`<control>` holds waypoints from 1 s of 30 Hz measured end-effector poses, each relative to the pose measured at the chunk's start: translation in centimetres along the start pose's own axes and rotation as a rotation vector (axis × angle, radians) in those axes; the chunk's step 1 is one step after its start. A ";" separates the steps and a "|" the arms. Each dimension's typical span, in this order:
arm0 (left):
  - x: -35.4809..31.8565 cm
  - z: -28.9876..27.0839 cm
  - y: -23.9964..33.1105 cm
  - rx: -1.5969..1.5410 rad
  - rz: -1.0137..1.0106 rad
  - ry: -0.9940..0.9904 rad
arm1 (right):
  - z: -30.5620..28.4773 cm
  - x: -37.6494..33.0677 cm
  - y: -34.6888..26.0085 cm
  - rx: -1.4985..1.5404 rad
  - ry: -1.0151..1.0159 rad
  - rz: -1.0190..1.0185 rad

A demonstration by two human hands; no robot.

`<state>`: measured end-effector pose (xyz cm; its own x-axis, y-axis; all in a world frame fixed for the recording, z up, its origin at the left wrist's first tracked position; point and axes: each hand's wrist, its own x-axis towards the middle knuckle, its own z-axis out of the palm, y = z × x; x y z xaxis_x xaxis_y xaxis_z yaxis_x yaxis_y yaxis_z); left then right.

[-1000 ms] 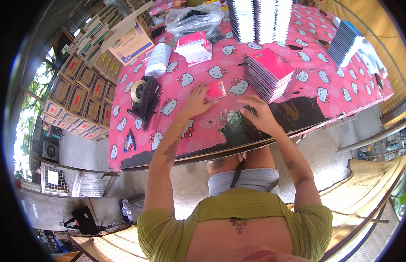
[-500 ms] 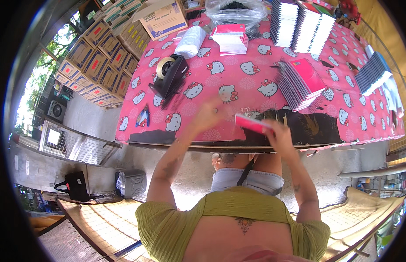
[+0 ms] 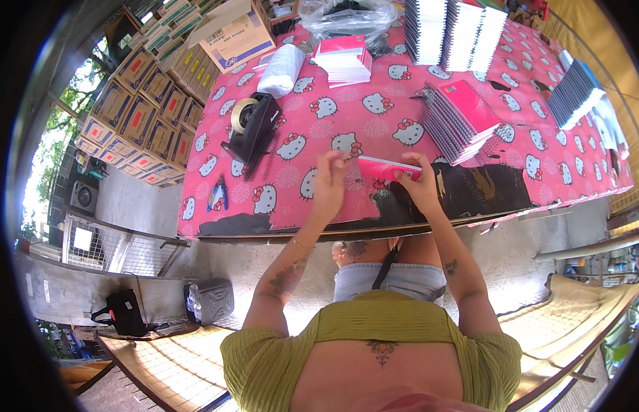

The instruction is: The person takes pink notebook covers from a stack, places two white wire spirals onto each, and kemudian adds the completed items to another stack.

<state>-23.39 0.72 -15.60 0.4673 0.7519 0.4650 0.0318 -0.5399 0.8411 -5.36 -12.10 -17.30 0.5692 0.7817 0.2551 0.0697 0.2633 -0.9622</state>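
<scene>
Both hands are on one thing here: a slim pink notebook (image 3: 388,167), sitting just above the middle of the frame on the pink patterned tablecloth (image 3: 347,130). Its long axis runs left to right across the picture, tilting slightly down toward the right. The left hand (image 3: 331,180) has the left end, fingers curled up and pinching that edge. The right hand (image 3: 417,184) has the right end, fingertips closed over the near edge, thumb side tucked under as far as I can tell. Neither hand is nearer; the notebook spans the gap between them.

Just to the upper right of the right hand, a fanned stack of spiral notebooks (image 3: 460,118) with a pink cover on top, close but apart from the held one. Off to the left, a black tape dispenser (image 3: 254,127), well clear. Up top, a smaller pink-and-white stack (image 3: 343,60) and tall upright stacks (image 3: 453,31).
</scene>
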 end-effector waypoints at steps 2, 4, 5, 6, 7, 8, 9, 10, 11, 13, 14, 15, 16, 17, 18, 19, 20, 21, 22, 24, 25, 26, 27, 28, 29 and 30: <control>-0.2 0.5 0.8 -0.077 0.024 0.009 | -0.2 0.3 -0.4 -0.081 -0.057 0.003; 0.0 0.3 2.2 -0.096 0.014 -0.017 | -0.5 0.4 -1.1 -0.078 -0.107 -0.011; 0.6 -0.5 2.7 0.007 0.061 -0.047 | -0.7 0.4 -1.2 -0.077 -0.129 -0.019; 1.4 -1.7 3.0 0.111 0.108 -0.076 | -0.9 0.5 -1.2 -0.076 -0.126 -0.010; 1.9 -2.5 3.1 0.219 0.155 -0.101 | -0.8 0.6 -1.1 -0.071 -0.128 -0.002; 1.8 -2.5 3.1 0.211 0.123 -0.116 | -0.8 0.7 -1.0 -0.066 -0.130 0.006; 1.7 -2.3 3.0 0.203 0.091 -0.131 | -0.9 0.7 -0.9 -0.056 -0.124 0.016; 1.6 -2.3 3.0 0.198 0.059 -0.145 | -0.8 0.6 -1.0 -0.043 -0.120 0.024; 1.7 -2.2 2.8 0.178 0.077 -0.130 | -0.6 0.6 -1.1 -0.031 -0.116 0.033; 2.1 -1.8 2.6 0.131 0.111 -0.103 | -0.6 0.8 -1.1 -0.075 -0.128 -0.006; 2.2 -1.6 2.4 0.114 0.122 -0.099 | -0.7 0.8 -1.1 -0.101 -0.132 -0.024; 2.3 -1.6 2.3 0.097 0.132 -0.095 | -0.8 0.8 -1.0 -0.096 -0.140 -0.026; 2.5 -1.5 2.2 0.080 0.142 -0.091 | -0.8 0.8 -0.9 -0.091 -0.148 -0.029; 2.6 -1.5 2.2 0.105 0.149 -0.105 | -0.8 0.8 -0.9 -0.085 -0.157 -0.032; 2.8 -1.5 2.2 0.130 0.155 -0.118 | -1.0 0.7 -0.9 -0.086 -0.154 -0.020; 3.1 -1.5 2.3 0.157 0.163 -0.130 | -1.0 0.7 -0.9 -0.085 -0.154 -0.010; 3.4 -1.5 2.5 0.177 0.218 -0.148 | -1.1 0.7 -1.0 -0.084 -0.153 0.000; 3.7 -1.5 2.6 0.196 0.273 -0.166 | -1.2 0.7 -1.0 -0.083 -0.157 0.009; 4.0 -1.7 2.7 0.219 0.327 -0.183 | -1.1 0.7 -1.1 -0.081 -0.163 0.018; 4.8 -2.5 1.8 0.216 0.218 -0.322 | -1.0 0.7 -1.3 -0.075 -0.183 0.037; 5.3 -2.6 1.8 0.212 0.167 -0.394 | -1.2 0.9 -1.2 -0.074 -0.191 0.045; 5.6 -2.5 2.0 0.174 0.186 -0.413 | -1.3 0.9 -1.2 -0.072 -0.200 0.053; 5.8 -2.5 2.1 0.135 0.205 -0.431 | -1.5 0.8 -1.1 -0.077 -0.200 0.047; 6.5 -2.5 2.4 0.101 0.234 -0.443 | -1.5 0.8 -1.2 -0.081 -0.204 0.027; 7.2 -2.8 2.3 0.138 0.182 -0.541 | -1.5 0.8 -1.2 -0.085 -0.209 0.008; 7.6 -3.3 2.0 0.176 0.129 -0.639 | -1.5 0.7 -1.3 -0.062 -0.215 0.029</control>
<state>-22.68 6.67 -9.48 0.9059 0.3351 0.2588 0.0587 -0.7047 0.7071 -3.78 -12.74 -15.99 0.3847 0.8926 0.2350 0.1096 0.2087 -0.9718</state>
